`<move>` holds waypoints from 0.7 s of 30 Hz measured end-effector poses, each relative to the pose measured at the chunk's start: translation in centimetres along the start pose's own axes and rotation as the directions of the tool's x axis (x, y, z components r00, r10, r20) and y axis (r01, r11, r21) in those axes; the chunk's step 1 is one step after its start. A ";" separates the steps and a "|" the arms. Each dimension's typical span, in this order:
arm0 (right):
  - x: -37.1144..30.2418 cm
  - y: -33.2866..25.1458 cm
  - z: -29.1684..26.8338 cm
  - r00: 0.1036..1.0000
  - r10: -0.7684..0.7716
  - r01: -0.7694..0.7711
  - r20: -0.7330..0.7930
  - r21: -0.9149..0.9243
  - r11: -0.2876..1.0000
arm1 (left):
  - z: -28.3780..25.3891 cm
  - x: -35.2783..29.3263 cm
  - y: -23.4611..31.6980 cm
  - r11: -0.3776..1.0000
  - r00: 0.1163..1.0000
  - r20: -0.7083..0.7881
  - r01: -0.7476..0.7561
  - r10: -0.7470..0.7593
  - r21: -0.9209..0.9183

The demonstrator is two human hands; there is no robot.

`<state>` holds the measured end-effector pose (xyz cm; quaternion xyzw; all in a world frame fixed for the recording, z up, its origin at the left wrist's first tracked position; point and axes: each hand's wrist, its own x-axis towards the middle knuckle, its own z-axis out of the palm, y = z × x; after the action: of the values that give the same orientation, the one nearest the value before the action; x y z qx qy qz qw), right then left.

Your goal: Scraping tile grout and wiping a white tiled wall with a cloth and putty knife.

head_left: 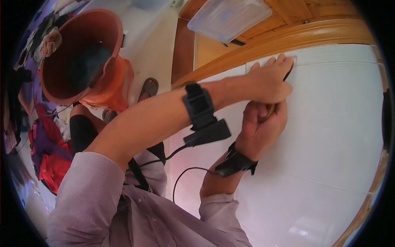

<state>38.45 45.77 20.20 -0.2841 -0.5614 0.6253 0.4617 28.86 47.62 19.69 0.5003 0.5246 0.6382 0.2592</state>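
Both of my hands are together at the far part of a white tiled surface [325,136]. My right hand [262,125] is a fist around a thin tool with a tan handle [270,110]; a short piece of the handle shows above the fist. Just beyond it, my left hand [269,80] reaches across, with its fingers closed and pressed low over the tool's far end. A dark edge shows beside the left fingers near a tile joint. The tool's working end is hidden under the hand, so I cannot tell its exact kind.
A wooden ledge [247,51] runs along the far side of the tiles. Beyond it lies a clear plastic container [228,18]. At left, a reddish-brown bucket [111,31] rests on an orange stool [123,88], near piled clothes [53,164]. Cables hang from both wrist straps.
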 end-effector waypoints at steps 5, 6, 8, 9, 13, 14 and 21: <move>-0.9 -0.1 -1.0 0.983 0.169 -0.179 0.069 0.175 0.968 | 0.9 -0.7 -0.5 0.992 0.994 -0.046 -0.099 0.103 0.084; 0.0 0.5 -0.6 0.986 0.152 -0.162 0.068 0.187 0.969 | -0.1 -0.2 -0.5 0.995 0.997 -0.020 -0.073 0.075 0.073; -1.0 0.5 -0.5 0.997 0.076 -0.076 0.006 0.015 0.997 | 0.7 -0.7 -0.9 0.996 1.000 -0.023 -0.009 0.011 0.091; -1.0 0.4 -0.5 0.997 0.073 -0.073 0.009 0.015 0.997 | 0.7 -0.8 -0.9 0.996 1.000 -0.025 -0.012 0.014 0.092; -0.1 1.1 -0.4 0.990 0.127 -0.133 0.057 0.117 0.984 | -0.1 0.2 -1.7 0.996 0.999 -0.013 -0.038 0.040 0.082; 0.1 1.4 -0.2 0.988 0.094 -0.105 0.124 0.084 0.991 | -0.3 0.5 -2.1 0.994 0.998 -0.051 -0.021 0.027 0.105; -0.9 0.6 0.4 0.984 0.105 -0.089 -0.147 0.108 0.990 | -0.3 0.1 -0.9 0.989 0.998 0.028 -0.061 0.057 0.138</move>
<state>38.30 44.79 19.60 -0.3343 -0.4778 0.6511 0.4858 28.39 47.87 18.92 0.5399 0.5494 0.6018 0.2111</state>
